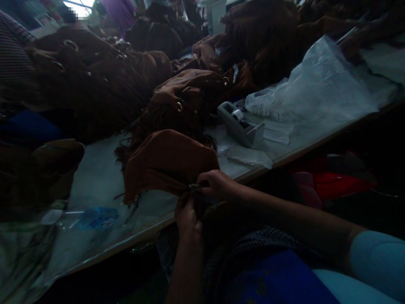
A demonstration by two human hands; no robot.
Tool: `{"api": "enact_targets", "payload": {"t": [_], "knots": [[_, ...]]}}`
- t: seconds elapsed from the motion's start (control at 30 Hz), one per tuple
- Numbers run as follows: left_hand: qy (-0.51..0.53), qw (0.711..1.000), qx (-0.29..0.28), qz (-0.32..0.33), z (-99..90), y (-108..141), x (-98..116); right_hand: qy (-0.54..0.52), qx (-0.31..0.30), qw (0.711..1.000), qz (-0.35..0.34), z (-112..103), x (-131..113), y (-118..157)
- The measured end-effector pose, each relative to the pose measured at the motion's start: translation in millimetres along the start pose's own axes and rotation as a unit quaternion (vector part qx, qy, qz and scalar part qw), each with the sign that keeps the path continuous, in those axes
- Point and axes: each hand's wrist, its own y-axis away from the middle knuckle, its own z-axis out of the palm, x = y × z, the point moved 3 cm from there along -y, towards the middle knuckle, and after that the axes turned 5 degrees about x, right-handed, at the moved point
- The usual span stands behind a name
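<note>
Both my hands meet at the lower edge of a brown fringed faux-suede bag panel (167, 164), which lies on the white table top (98, 181). My left hand (188, 215) pinches the panel's edge from below. My right hand (215, 185) holds it from above, next to a small metal fitting (194, 186), perhaps a zip pull. My fingers partly hide that fitting, so its exact kind is hard to tell. Long dark fringe (164, 120) spreads out behind the panel.
Several brown fringed bags with metal rings (91, 80) are heaped along the table. A grey tape dispenser (240, 124), a white plastic bag (303, 90) and a plastic water bottle (98, 218) lie on it. A person's striped sleeve (14, 55) shows at far left.
</note>
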Motion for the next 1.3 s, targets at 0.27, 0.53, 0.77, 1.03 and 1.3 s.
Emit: {"api": "enact_targets", "payload": {"t": [0.27,0.53,0.77,1.03,1.3], "knots": [[-0.016,1.000,0.012,-0.001,1.7,6.1,10.2,0.177,0.020,0.979,-0.101,11.1,-13.1,16.6],[-0.049,0.999,0.001,-0.006,5.7,8.5,18.0,0.223,-0.023,0.962,-0.157,11.3,-12.6,17.1],[-0.067,0.996,0.027,0.050,2.7,-6.2,11.7,0.176,0.012,0.974,-0.144,8.4,-6.5,26.7],[-0.033,0.994,0.044,0.092,3.9,-7.9,8.9,0.121,-0.022,0.986,-0.113,-10.3,6.9,69.9],[-0.063,0.992,0.036,0.100,3.6,-7.9,8.1,0.026,0.045,0.998,0.033,-33.7,-3.9,16.2]]}}
